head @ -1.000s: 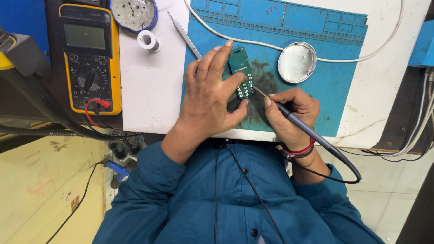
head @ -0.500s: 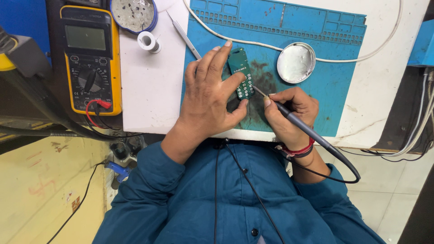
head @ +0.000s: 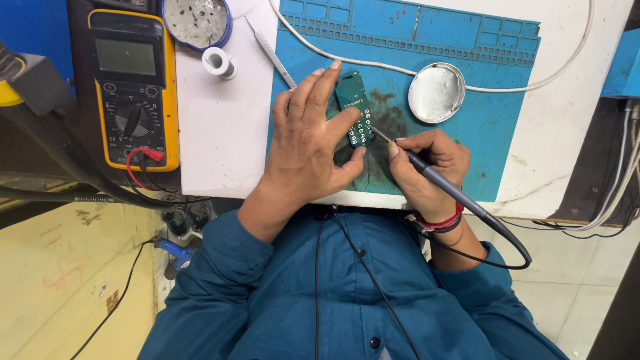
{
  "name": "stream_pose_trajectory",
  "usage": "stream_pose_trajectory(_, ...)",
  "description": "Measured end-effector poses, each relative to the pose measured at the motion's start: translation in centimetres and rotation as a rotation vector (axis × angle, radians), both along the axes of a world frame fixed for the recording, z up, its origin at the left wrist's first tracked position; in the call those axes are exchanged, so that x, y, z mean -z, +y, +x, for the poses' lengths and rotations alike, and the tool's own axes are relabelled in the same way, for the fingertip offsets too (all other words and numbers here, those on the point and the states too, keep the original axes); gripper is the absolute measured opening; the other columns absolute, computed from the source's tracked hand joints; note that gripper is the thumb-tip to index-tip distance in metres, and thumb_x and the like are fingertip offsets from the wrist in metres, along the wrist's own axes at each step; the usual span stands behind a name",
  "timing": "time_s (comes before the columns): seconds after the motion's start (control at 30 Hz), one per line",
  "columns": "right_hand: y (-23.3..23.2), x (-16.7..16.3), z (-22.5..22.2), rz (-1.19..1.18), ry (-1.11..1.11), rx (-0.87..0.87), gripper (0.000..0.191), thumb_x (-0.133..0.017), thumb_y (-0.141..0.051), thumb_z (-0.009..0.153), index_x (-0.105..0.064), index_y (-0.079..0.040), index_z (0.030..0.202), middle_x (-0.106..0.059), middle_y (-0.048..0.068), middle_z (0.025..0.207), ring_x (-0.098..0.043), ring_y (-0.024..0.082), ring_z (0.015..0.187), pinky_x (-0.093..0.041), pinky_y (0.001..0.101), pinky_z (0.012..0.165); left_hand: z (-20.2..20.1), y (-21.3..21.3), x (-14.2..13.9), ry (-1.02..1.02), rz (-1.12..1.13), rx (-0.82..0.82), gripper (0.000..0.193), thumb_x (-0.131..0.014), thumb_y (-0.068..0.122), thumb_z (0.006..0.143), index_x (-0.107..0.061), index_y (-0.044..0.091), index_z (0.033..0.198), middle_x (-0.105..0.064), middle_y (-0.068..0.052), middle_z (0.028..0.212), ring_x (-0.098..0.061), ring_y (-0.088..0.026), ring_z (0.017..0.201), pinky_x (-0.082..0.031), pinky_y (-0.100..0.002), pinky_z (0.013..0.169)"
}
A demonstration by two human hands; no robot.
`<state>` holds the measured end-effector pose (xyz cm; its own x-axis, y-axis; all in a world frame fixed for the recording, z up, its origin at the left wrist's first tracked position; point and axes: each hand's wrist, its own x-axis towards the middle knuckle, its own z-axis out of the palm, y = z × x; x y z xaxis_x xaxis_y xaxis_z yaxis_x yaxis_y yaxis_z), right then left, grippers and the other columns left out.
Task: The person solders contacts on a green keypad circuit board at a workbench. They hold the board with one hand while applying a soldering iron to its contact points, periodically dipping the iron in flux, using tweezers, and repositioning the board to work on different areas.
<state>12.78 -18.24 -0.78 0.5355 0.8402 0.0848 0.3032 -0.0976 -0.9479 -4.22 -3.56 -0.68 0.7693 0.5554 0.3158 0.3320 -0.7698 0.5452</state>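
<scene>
A person in a blue shirt works at a white table (head: 220, 153), seen from above. The left hand (head: 310, 143) lies flat over a small green circuit board (head: 355, 107) on a blue work mat (head: 493, 127), its grip closed on the board: fingers spread along the board's left edge and top, thumb pressing its lower end. The right hand (head: 427, 167), its grip clamped pen-fashion on a dark soldering iron (head: 427, 170), brings the tip to the board's lower right edge, beside a block of small contacts. The iron's black cord loops off past the wrist, which wears a red band.

Done well, the step seems to call for the left hand to keep the board pinned flat to the mat while the right rests its heel on the table, so the tip touches one contact only. The thumb lies close to the tip; keeping it clear looks wise.

A round metal dish (head: 437, 92) sits on the mat to the right of the board, well apart from both hands; it holds a pale, smeared layer, and what that is cannot be told. At the top edge a round tin (head: 197, 21) shows a grey inside speckled with dark bits. Just beside it stands a small white spool (head: 218, 61), and thin metal tweezers (head: 267, 47) lie slanted toward the left hand. A yellow meter (head: 137, 100) with red and black leads lies at the left. A white cable (head: 567, 60) curves round the mat.
</scene>
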Motion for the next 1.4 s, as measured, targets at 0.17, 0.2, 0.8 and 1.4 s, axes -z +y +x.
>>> stream_pose_trajectory(0.17, 0.0, -0.04, 0.03, -0.01, 0.004, 0.005, 0.01, -0.076, 0.0, 0.094, -0.067, 0.003, 0.096, -0.067, 0.002, 0.077, -0.055, 0.002, 0.068, -0.041, 0.0192, 0.061, 0.01, -0.02, -0.06, -0.002, -0.003, 0.001, 0.039, -0.08, 0.036, 0.083, -0.073, 0.013, 0.114, -0.035, -0.022, 0.161, -0.031, -0.034, 0.148, -0.025, -0.049, 0.119)
stream_pose_trajectory(0.2, 0.03, -0.04, 0.05, -0.005, -0.004, 0.001, 0.01, -0.076, 0.0, 0.094, -0.067, 0.003, 0.096, -0.068, 0.002, 0.078, -0.055, 0.002, 0.069, -0.041, 0.0193, 0.061, 0.02, 0.0, -0.07, -0.002, -0.003, 0.001, 0.038, -0.08, 0.036, 0.084, -0.073, 0.013, 0.114, -0.035, -0.022, 0.161, -0.031, -0.034, 0.148, -0.025, -0.049, 0.119)
stream_pose_trajectory(0.8, 0.12, -0.19, -0.01, 0.004, -0.016, -0.002, 0.009, -0.076, 0.001, 0.094, -0.068, 0.003, 0.097, -0.069, 0.003, 0.079, -0.057, 0.002, 0.069, -0.042, 0.0195, 0.062, 0.03, 0.0, 0.03, -0.005, 0.012, -0.005, 0.038, -0.079, 0.036, 0.084, -0.073, 0.013, 0.114, -0.034, -0.022, 0.161, -0.031, -0.035, 0.148, -0.025, -0.049, 0.119)
stream_pose_trajectory(1.4, 0.03, -0.13, 0.0, 0.004, -0.027, -0.006, 0.009, -0.077, 0.001, 0.094, -0.068, 0.004, 0.097, -0.069, 0.003, 0.08, -0.058, 0.003, 0.07, -0.043, 0.0197, 0.063, 0.02, -0.03, -0.21, -0.006, 0.001, -0.003, 0.039, -0.081, 0.035, 0.083, -0.072, 0.013, 0.113, -0.034, -0.021, 0.162, -0.033, -0.035, 0.148, -0.027, -0.049, 0.119)
